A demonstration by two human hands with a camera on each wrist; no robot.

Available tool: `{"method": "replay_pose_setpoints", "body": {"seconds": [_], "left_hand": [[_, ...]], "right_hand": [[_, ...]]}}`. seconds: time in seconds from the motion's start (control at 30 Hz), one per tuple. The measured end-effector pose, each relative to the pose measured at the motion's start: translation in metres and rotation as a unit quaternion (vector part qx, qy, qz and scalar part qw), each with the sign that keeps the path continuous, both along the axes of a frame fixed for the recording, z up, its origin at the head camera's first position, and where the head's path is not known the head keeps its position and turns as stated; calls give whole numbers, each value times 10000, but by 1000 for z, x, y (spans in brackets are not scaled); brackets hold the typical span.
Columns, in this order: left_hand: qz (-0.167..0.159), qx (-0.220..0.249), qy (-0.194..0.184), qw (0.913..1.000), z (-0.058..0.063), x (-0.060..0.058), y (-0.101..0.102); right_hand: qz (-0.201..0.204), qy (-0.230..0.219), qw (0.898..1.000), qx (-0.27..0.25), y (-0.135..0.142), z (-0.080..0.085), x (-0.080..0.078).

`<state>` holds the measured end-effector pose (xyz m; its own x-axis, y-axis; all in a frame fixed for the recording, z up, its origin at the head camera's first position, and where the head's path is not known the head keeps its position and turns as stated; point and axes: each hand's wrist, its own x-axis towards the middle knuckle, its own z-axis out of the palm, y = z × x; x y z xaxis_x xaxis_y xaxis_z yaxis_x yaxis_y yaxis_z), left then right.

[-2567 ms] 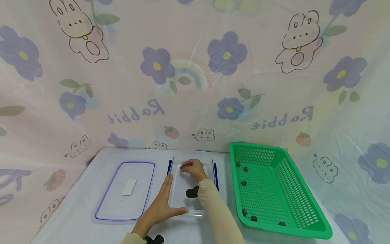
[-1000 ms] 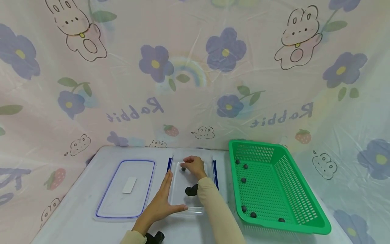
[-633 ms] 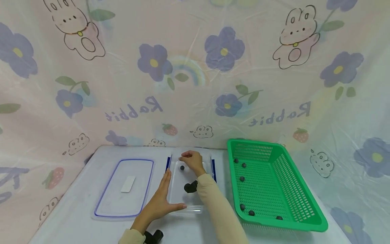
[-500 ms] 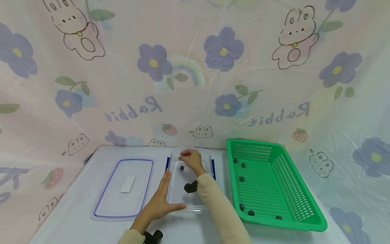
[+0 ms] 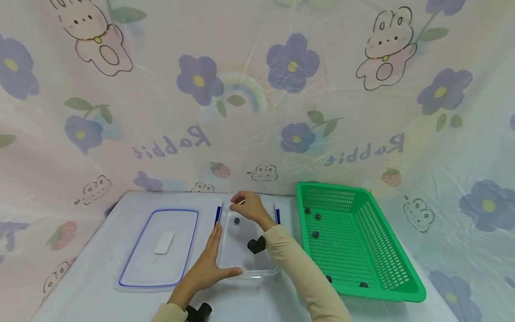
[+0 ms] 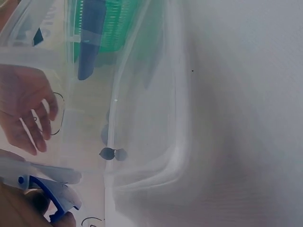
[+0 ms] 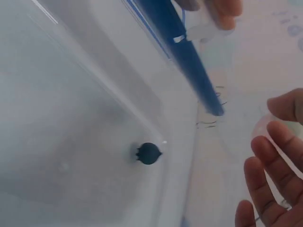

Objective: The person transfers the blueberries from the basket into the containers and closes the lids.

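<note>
A small dark ball (image 5: 236,221) with tiny points on its edge lies in the far-left corner of a clear plastic box (image 5: 261,273). My right hand (image 5: 250,206) hovers just beyond that ball, near the box's far wall. Its fingers (image 7: 271,161) are loosely spread with nothing held between them in the right wrist view. Along the box's left wall stand the straight fingers of my left hand (image 5: 204,264), close to a blue clip (image 6: 54,196). The left thumb stretches to the near rim. Through the box wall, the left wrist view also shows the ball (image 6: 108,153).
Right of the box stands a green slatted basket (image 5: 386,293) with several dark balls (image 5: 315,234) on its floor. A clear lid with a blue seal (image 5: 145,264) lies to the left, showing a white rectangle (image 5: 164,243). Behind the table hangs a rabbit-and-flower sheet (image 5: 257,112).
My right hand held the ball at the box floor, let it go, and rose away toward the far wall. The ball stays in the corner. My left hand keeps its place beside the box.
</note>
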<state>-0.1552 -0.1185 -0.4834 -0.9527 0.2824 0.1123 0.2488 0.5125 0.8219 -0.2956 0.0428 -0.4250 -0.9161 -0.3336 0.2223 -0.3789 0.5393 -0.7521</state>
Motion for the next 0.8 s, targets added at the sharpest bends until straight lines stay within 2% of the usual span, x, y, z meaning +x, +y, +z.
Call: {"method": "replay_pose_setpoints", "body": {"seconds": [0.33, 0.43, 0.57, 0.67, 0.8], "left_hand": [[122, -127, -28, 9998, -1, 0, -3], [146, -122, -11, 9998, -2, 0, -3], [141, -59, -14, 9999, -2, 0, -2], [140, -49, -21, 9999, -1, 0, -1], [153, -77, -9, 9999, 0, -1, 1]], "right_hand": [[355, 515, 9956, 704, 10, 24, 14], [374, 742, 9905, 1093, 15, 29, 19], [295, 1122, 9789, 1682, 22, 36, 25], [244, 1302, 9727, 1908, 30, 41, 30], [194, 1424, 9696, 1981, 41, 46, 36]]}}
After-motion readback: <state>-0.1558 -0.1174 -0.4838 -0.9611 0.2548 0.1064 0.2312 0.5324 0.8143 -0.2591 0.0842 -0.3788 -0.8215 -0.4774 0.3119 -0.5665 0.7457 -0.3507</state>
